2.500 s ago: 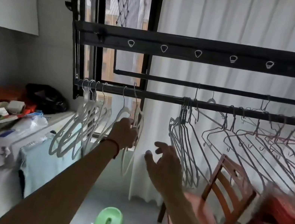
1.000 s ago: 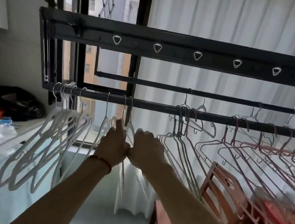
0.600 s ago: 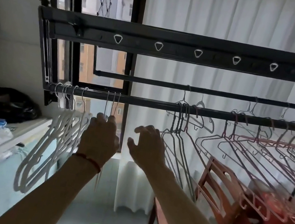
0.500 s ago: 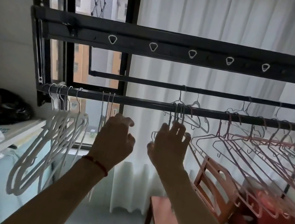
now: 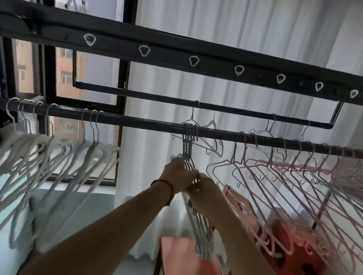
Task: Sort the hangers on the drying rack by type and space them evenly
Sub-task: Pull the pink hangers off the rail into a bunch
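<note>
Two hands, left hand and right hand, close their grip on the bunched grey wire hangers hanging mid-way along the black drying-rack rail. Step, I judge: spacing this bunch; next, slide hooks apart, between white plastic hangers and pink ones.

A bare stretch of rail lies open between white hangers on the left and the bunched grey hangers; pink hangers crowd the right.
</note>
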